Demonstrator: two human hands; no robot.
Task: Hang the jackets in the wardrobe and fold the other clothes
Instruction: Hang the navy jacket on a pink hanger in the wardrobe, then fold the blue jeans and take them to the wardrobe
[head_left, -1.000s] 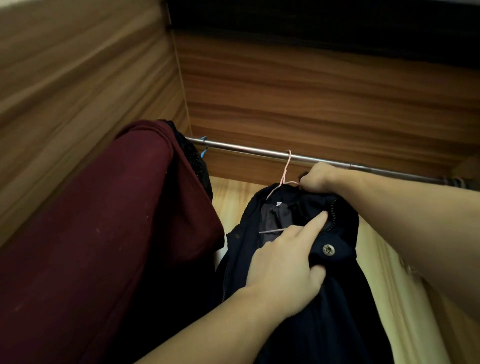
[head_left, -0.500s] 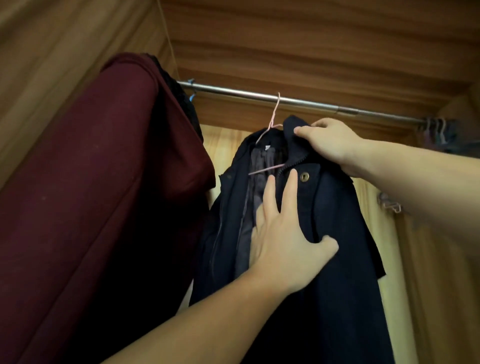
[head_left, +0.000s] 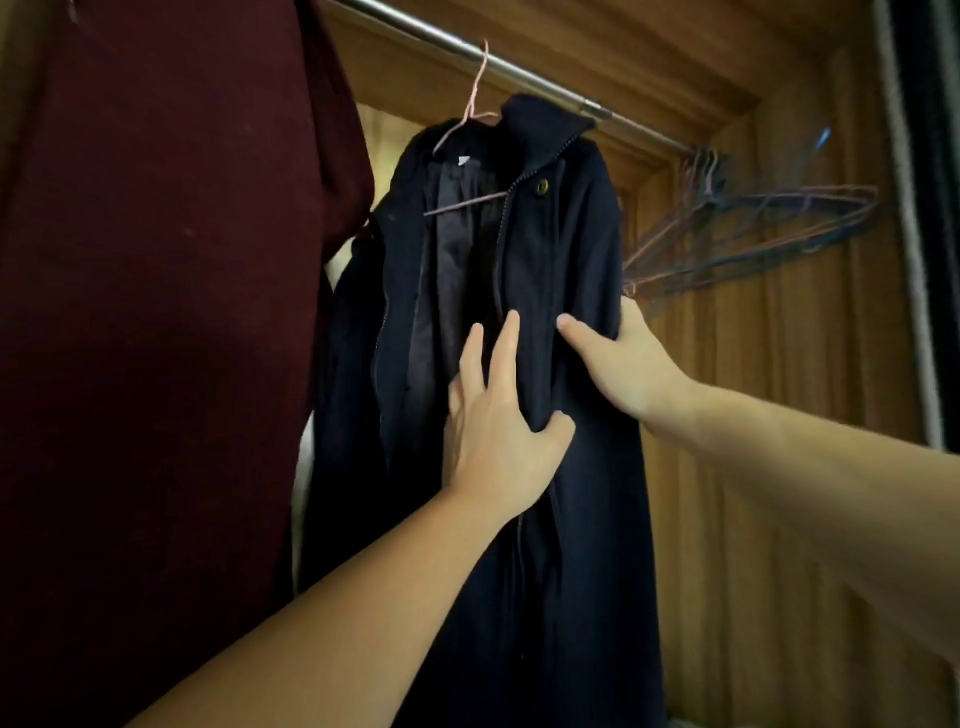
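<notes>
Reaching in from the bottom of the view, our left hand lies against the front of the navy jacket, fingers straight and a little spread on the cloth, the thumb pressing a fold of the right front panel. Our right hand comes in from the right and holds the jacket's right edge: the thumb lies across the front of the cloth, while the other fingers go round behind it, so we cannot see them, but the hand looks clamped on that edge.

The jacket hangs open on a thin pink wire hanger, its dark lining showing between the two fronts, a brass button just under the upright collar. The hanger's hook sits over the metal rail inside the wardrobe.

Close on the left, a maroon coat fills that side of the view and touches the jacket's left shoulder. Farther along the rail, toward the wardrobe's right wall, a bunch of bare wire hangers hangs well apart from the jacket.
</notes>
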